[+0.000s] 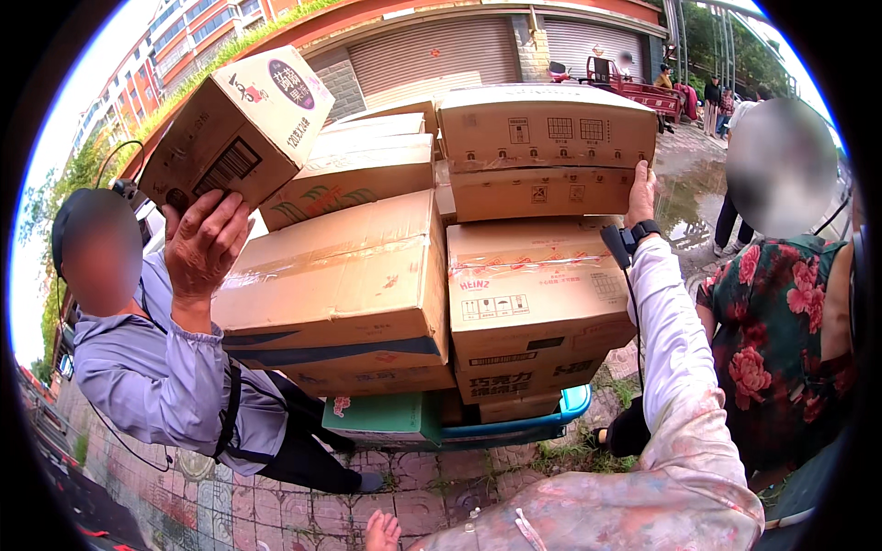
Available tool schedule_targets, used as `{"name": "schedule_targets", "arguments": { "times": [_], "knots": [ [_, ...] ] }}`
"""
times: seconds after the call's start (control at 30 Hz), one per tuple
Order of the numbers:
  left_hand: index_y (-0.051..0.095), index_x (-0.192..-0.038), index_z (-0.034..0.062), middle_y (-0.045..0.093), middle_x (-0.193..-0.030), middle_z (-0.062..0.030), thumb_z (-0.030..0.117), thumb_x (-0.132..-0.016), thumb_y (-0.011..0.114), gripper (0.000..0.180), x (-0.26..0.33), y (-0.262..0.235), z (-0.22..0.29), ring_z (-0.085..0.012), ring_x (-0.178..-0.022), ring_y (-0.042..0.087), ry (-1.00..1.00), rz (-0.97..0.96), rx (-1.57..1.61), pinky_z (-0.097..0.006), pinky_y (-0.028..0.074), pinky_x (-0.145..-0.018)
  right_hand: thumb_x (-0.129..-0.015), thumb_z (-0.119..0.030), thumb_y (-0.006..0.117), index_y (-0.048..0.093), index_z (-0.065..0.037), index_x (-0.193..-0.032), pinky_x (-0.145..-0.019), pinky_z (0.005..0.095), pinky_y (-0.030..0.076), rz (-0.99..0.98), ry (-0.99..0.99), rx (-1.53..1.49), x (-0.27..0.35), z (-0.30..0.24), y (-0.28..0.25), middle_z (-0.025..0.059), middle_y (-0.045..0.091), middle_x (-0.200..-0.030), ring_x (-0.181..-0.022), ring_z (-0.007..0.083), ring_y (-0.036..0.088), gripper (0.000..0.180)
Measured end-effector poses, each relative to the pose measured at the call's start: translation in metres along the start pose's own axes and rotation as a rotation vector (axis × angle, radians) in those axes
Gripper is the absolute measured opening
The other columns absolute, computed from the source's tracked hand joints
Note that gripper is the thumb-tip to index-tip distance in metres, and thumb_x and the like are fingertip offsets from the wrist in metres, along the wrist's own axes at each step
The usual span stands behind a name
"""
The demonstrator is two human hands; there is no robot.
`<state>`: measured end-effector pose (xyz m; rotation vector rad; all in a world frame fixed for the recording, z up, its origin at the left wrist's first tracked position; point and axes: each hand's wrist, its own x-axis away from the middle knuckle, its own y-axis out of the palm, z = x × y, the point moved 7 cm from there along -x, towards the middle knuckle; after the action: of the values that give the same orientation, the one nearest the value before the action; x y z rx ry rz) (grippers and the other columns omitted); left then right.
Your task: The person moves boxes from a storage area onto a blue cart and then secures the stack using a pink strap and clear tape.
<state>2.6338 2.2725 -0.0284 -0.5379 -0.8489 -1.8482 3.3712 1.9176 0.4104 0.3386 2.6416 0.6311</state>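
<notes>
A tall stack of brown cardboard cartons stands before me. My right hand, with a dark watch at the wrist, lies with stretched fingers against the right side of the top right carton. Under that carton sits another taped carton. My left hand hangs low at the bottom edge, only partly in view, its fingers loosely apart and nothing in them. At the left, a person in a lavender jacket supports a tilted carton with a raised hand.
A wide taped carton fills the stack's left side, above a green box and a blue rim. Close on my right is a person in a floral top. Paving lies below; shutters stand behind.
</notes>
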Motion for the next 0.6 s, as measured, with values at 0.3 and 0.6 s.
{"name": "schedule_targets", "arguments": {
  "times": [0.3, 0.6],
  "knots": [
    [0.042, -0.129, 0.0189, 0.047, -0.127, -0.0093, 0.022, -0.09, 0.056, 0.041, -0.026, 0.053, -0.007, -0.0261, -0.114, 0.048, -0.008, -0.037, -0.043, -0.043, 0.043, -0.09, -0.092, -0.05, 0.045, 0.031, -0.006, -0.133, -0.101, 0.0325, 0.029, -0.165, -0.133, 0.087, 0.019, 0.006, 0.015, 0.0104, 0.04, -0.131, -0.119, 0.0198, 0.038, 0.062],
    [0.044, -0.127, 0.0171, 0.05, -0.124, -0.0095, 0.021, -0.089, 0.056, 0.04, -0.033, 0.073, -0.007, -0.0258, -0.111, 0.05, 0.012, -0.05, -0.051, -0.042, 0.043, -0.089, -0.093, -0.049, 0.042, 0.027, -0.009, -0.138, -0.105, 0.0347, 0.023, -0.246, -0.018, 0.03, 0.021, 0.007, 0.013, 0.0091, 0.036, -0.136, -0.125, 0.0198, 0.032, 0.062]
  ]
}}
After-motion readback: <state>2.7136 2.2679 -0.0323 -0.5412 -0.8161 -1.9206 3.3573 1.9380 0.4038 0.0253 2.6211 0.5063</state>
